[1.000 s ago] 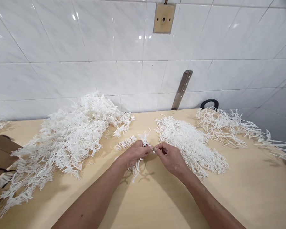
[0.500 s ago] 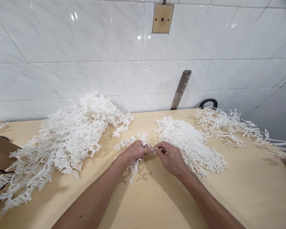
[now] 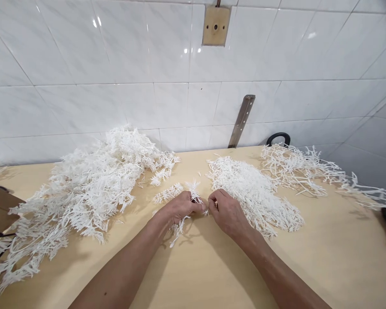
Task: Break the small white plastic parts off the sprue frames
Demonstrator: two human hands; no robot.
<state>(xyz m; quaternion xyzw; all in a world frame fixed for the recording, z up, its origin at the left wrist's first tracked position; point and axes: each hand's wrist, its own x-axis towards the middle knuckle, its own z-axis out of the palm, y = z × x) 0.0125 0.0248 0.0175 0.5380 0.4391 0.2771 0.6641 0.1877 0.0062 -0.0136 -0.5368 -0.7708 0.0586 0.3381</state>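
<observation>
The head-worn camera looks forward and down from above the near side of the table (image 3: pixel 193 270), near enough that the tiled wall (image 3: pixel 116 56) behind the table fills the upper view.

"What does the white sprig (image 3: pixel 193 187) look like?"

"Thin and many-branched, its fine, spiky twigs fanning out in a tuft at the far end."

"And its pose?"

"Clasped in the left hand (image 3: pixel 182 208), tuft pointing away from the person, with a small tip poking out sideways, just beside the right hand (image 3: pixel 227 212). A longer strand slants out on the near side (whether it joins the tuft I can't tell, as the middle is covered)."

"Where, exactly?"

"Over the table (image 3: pixel 193 274), branching shadows beneath."
</observation>
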